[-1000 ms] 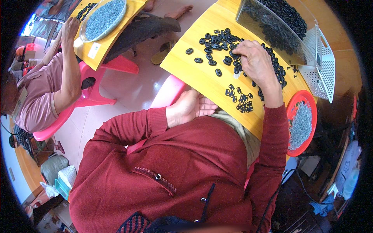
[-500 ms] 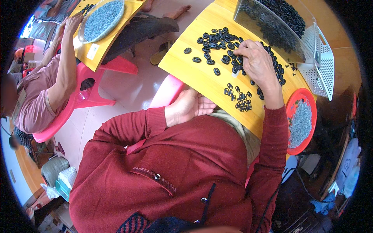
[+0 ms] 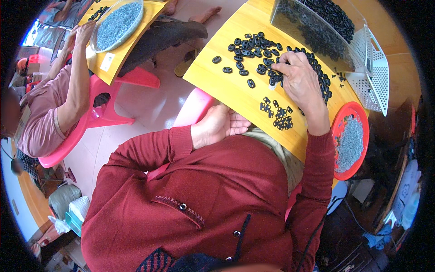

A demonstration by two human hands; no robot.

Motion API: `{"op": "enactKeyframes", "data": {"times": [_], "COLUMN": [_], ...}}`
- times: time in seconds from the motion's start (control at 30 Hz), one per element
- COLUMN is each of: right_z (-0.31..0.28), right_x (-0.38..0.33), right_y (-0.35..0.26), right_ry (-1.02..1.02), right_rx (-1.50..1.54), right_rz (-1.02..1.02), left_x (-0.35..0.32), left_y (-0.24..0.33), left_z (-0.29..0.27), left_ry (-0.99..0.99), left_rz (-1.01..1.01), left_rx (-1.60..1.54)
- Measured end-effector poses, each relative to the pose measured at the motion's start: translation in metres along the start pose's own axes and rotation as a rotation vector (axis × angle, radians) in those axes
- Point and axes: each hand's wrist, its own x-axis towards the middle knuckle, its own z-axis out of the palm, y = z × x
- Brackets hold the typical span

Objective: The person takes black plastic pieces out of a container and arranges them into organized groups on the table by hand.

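A yellow board (image 3: 226,86) lies across my lap with several small black plastic pieces (image 3: 251,50) scattered over its far half and a smaller cluster (image 3: 278,113) near its close edge. My right hand (image 3: 297,79) rests on the board with its fingertips pinching among the black pieces; whether it grips one is hidden by the fingers. My left hand (image 3: 217,127) lies flat against the board's near edge, fingers apart, holding nothing. Both arms wear dark red sleeves.
A clear bin (image 3: 317,31) of black pieces and a white perforated basket (image 3: 374,72) stand at the board's far right. A red dish (image 3: 351,140) holds grey metal bits. To the left, another person in pink works at a second yellow board (image 3: 113,54) on a pink stool (image 3: 104,113).
My right hand has shifted slightly left and farther up the board into the pile of black pieces. My left hand has stayed at the board's near edge.
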Motion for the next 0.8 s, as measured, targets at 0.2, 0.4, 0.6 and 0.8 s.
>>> {"op": "enactKeyframes", "data": {"times": [0.2, 0.4, 0.6, 0.8], "right_z": [0.001, -0.002, -0.002, -0.002], "right_x": [-0.001, -0.001, -0.007, -0.02], "right_y": [-0.008, -0.02, -0.03, -0.037], "right_ry": [0.04, 0.021, 0.029, 0.012], "right_rx": [-0.008, -0.016, -0.006, 0.007], "right_rz": [-0.034, -0.071, -0.093, -0.088], "left_x": [-0.002, -0.001, -0.004, -0.004], "left_y": [0.002, 0.001, 0.002, 0.002], "left_z": [0.002, 0.002, 0.006, 0.006], "left_ry": [0.014, 0.003, 0.029, 0.022], "left_rz": [-0.004, -0.003, -0.005, -0.005], "left_rx": [-0.005, -0.008, 0.007, 0.02]}}
